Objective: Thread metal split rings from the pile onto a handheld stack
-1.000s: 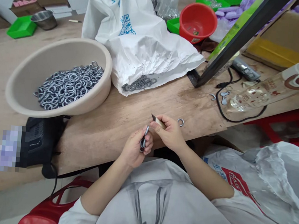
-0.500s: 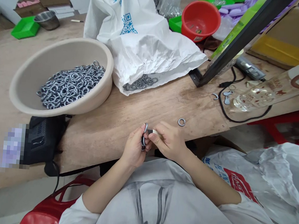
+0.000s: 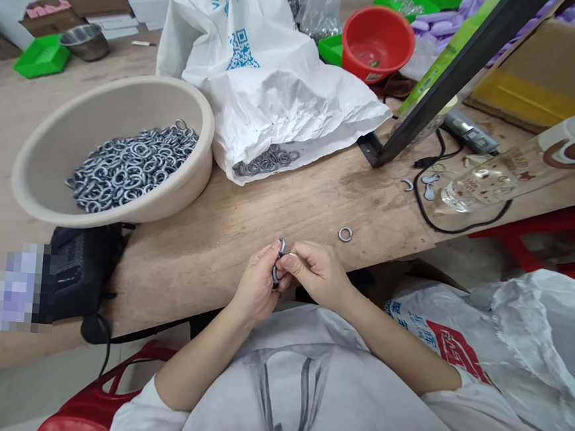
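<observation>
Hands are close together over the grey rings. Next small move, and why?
Probably a short, light stroke of the dark-tipped tool away from the left thumb. The left hand grips the grey rings, the right hand pinches the tool with its tip at them, and that thumb sits close by. Exact contact is too small to tell.
</observation>
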